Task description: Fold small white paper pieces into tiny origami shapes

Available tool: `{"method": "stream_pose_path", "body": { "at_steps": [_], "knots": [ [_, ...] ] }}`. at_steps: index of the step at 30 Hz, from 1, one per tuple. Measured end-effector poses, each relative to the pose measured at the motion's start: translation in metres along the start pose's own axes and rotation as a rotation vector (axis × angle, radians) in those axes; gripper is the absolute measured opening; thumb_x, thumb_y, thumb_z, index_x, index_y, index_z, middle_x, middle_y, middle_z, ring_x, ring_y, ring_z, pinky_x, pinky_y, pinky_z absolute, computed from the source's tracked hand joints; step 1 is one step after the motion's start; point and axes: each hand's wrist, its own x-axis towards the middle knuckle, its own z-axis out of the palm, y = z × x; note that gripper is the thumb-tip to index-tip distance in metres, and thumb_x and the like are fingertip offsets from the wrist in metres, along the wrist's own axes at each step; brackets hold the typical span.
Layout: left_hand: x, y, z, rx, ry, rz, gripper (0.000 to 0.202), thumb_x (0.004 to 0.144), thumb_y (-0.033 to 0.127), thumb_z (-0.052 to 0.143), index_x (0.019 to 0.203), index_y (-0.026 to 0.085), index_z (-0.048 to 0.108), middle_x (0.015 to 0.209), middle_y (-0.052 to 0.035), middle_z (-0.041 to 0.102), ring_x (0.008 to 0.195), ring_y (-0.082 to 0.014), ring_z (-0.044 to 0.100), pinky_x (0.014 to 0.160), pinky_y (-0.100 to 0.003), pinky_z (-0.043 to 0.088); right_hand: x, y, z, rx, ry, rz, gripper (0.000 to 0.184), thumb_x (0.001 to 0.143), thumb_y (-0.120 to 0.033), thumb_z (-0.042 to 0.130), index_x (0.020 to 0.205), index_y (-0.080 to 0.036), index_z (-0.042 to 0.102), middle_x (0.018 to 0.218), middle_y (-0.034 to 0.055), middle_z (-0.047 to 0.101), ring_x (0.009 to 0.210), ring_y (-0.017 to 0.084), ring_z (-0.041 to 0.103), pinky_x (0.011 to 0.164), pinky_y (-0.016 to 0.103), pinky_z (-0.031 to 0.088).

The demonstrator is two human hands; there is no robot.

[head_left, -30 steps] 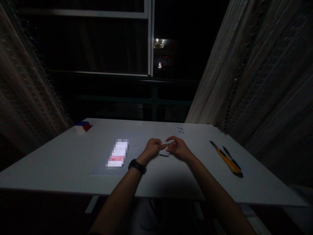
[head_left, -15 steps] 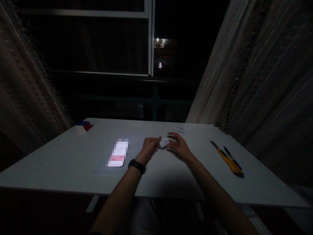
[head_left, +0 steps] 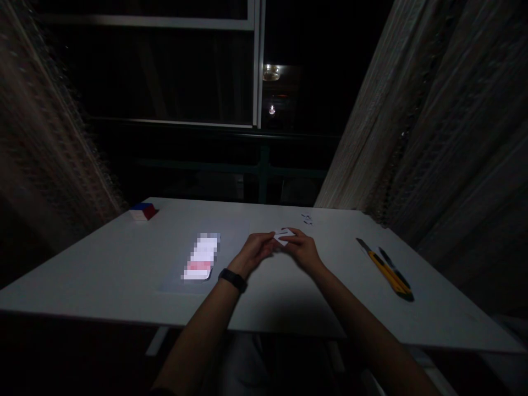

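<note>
A small piece of white paper (head_left: 284, 235) with a dark line on it is held above the middle of the table. My left hand (head_left: 256, 250), with a dark band at the wrist, pinches its left side. My right hand (head_left: 303, 248) closes on its right side, fingers over the top edge and thumb in front. The fingers hide parts of the paper, and the dim light blurs its folds.
On the white table (head_left: 124, 264), a lit phone (head_left: 201, 257) lies on a pale sheet (head_left: 171, 283) at left. A colored cube (head_left: 142, 212) sits at the far left. Small marked paper bits (head_left: 306, 219) lie behind my hands. A yellow utility knife (head_left: 388, 272) and a dark pen (head_left: 394, 265) lie right.
My right hand has closed in on the paper, its fingers now over it. The paper has shifted slightly right and turned. The whole view has moved a little.
</note>
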Motion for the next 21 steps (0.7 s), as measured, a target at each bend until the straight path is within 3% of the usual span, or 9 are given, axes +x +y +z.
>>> {"method": "stream_pose_path", "body": {
  "at_steps": [5, 11, 17, 21],
  "knots": [
    [-0.004, 0.003, 0.001, 0.089, -0.047, -0.04, 0.024, 0.07, 0.033, 0.066, 0.077, 0.009, 0.064, 0.068, -0.0059, 0.064, 0.05, -0.0069, 0.055, 0.042, -0.015, 0.037, 0.002, -0.002, -0.006, 0.077, -0.048, 0.041, 0.012, 0.064, -0.026, 0.068, 0.075, -0.023, 0.072, 0.11, 0.0059, 0.062, 0.1, 0.023, 0.057, 0.091, 0.039, 0.043],
    [-0.008, 0.005, 0.003, 0.276, -0.012, -0.055, 0.039, 0.065, 0.046, 0.067, 0.069, 0.008, 0.062, 0.053, -0.0033, 0.058, 0.04, -0.0047, 0.044, 0.035, -0.016, 0.024, 0.001, -0.008, -0.011, 0.162, -0.184, 0.066, 0.012, 0.06, -0.025, 0.071, 0.071, -0.022, 0.072, 0.12, 0.0066, 0.057, 0.103, 0.025, 0.057, 0.089, 0.04, 0.044],
    [-0.009, 0.005, 0.004, 0.269, -0.049, -0.043, 0.037, 0.063, 0.043, 0.07, 0.074, 0.008, 0.064, 0.056, -0.0032, 0.06, 0.043, -0.0051, 0.049, 0.039, -0.016, 0.028, 0.002, -0.013, -0.014, 0.141, -0.163, 0.044, 0.011, 0.059, -0.024, 0.072, 0.069, -0.022, 0.073, 0.119, 0.0078, 0.058, 0.1, 0.024, 0.058, 0.088, 0.037, 0.043],
    [-0.01, 0.007, 0.007, 0.242, -0.026, 0.002, 0.03, 0.063, 0.036, 0.073, 0.071, 0.008, 0.064, 0.052, -0.0025, 0.059, 0.042, -0.0049, 0.047, 0.039, -0.016, 0.029, 0.002, -0.014, -0.013, 0.102, -0.165, 0.069, 0.02, 0.056, -0.027, 0.074, 0.075, -0.021, 0.073, 0.122, 0.0089, 0.055, 0.091, 0.023, 0.061, 0.077, 0.035, 0.048]
  ]
}}
